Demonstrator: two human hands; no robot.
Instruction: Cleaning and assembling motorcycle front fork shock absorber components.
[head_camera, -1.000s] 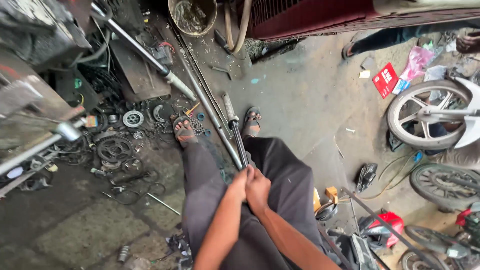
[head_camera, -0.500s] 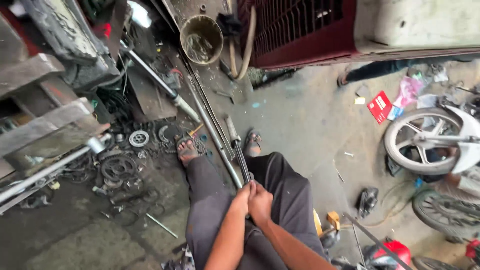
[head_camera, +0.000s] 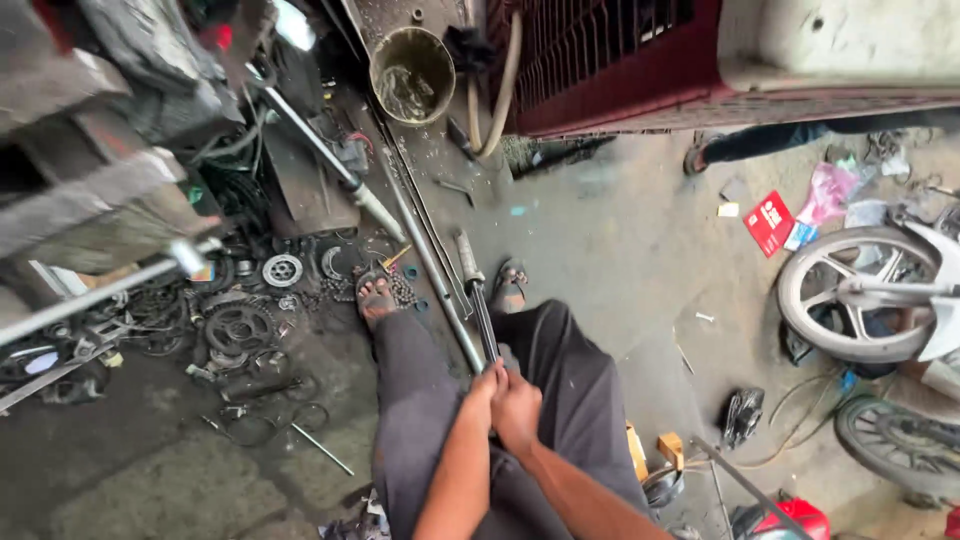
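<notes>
A dark, slender rod with a thicker grey sleeve at its far end runs along the floor between the person's legs, away from the body. Its near end disappears into the hands; its far end lies on the concrete just left of the right sandalled foot.

The left hand and the right hand are pressed together side by side, both closed around the rod's near end, the fingers wrapped tight. The rod itself leaves the grip at the top of the fists and extends forward from there; the held part is hidden by the hands.

The person wears dark grey trousers. The left foot rests on a scatter of metal parts.

Just left of the rod, a longer pale metal tube lies nearly parallel to it and passes under the left leg. Further left, sprockets, a round disc and loose chain lie on the oily ground. A dirty bucket stands at the top of the view beside a red metal grille.

To the right, a motorcycle wheel with a white mudguard stands well apart from the hands, a second tyre below it. A red packet and pink plastic lie near another person's foot.
</notes>
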